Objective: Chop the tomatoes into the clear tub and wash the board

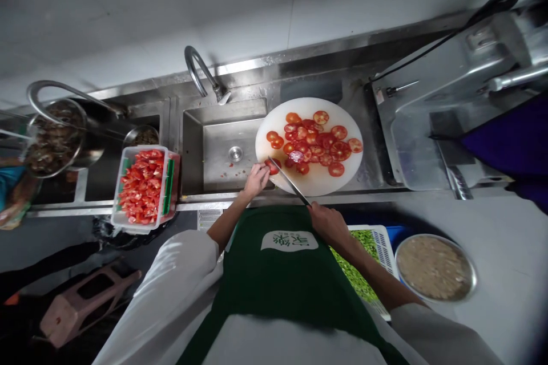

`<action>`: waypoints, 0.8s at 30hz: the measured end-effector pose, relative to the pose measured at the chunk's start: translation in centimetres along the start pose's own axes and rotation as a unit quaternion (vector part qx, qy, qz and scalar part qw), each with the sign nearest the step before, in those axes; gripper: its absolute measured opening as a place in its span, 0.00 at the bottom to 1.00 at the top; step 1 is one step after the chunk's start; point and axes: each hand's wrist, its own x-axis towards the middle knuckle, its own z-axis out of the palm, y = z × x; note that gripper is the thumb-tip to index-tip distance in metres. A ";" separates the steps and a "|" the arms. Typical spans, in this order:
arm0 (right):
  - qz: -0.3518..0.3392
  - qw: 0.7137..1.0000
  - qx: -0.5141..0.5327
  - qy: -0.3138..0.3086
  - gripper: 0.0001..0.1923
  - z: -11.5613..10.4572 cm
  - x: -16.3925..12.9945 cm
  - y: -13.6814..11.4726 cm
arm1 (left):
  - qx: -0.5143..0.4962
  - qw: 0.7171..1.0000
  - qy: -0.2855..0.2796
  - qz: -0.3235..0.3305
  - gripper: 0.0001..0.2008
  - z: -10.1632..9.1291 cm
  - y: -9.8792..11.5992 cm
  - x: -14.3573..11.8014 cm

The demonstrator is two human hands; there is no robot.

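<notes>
One clear tub (144, 187) brims with tomato pieces beside the sink (214, 151)

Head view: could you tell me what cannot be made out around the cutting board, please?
- Tomato piece: partly hidden by the left hand.
- Knife handle: hidden inside the right hand.
- Tub of green pieces: partly covered by the right forearm.
- Metal bowl contents: too dark and small.

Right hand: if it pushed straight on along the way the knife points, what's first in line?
Probably the tomato piece under the left hand: the right hand aims the knife up-left at it on the white cutting board. Depth is unclear.
</notes>
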 end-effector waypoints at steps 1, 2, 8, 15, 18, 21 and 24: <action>-0.004 1.000 0.000 -0.001 0.23 -0.1 -0.3 -0.2 | -0.001 1.000 -0.012 -0.003 0.12 0.0 -0.1 0.0; -0.009 1.000 -0.001 -0.004 0.23 -0.2 -0.5 -0.3 | -0.001 1.000 -0.026 -0.006 0.12 0.0 -0.2 0.0; -0.027 1.000 -0.004 -0.003 0.20 -1.9 1.9 -2.3 | -0.005 0.999 -0.037 -0.002 0.14 -0.2 -0.3 0.2; -0.024 1.000 0.005 -0.005 0.18 -2.0 5.1 -3.6 | -0.017 0.998 -0.054 -0.009 0.14 -0.5 -0.3 0.1; -0.001 0.999 0.012 -0.051 0.18 0.3 2.0 -1.3 | -0.015 0.998 -0.060 -0.020 0.15 -0.5 -0.2 0.1; 0.023 0.997 0.013 -0.074 0.19 2.0 -1.8 1.6 | -0.036 0.997 -0.071 -0.025 0.14 -1.1 -0.3 0.6; 0.025 0.998 0.012 -0.064 0.17 2.6 -4.5 3.6 | -0.068 0.993 -0.085 -0.039 0.12 -2.6 -1.0 2.3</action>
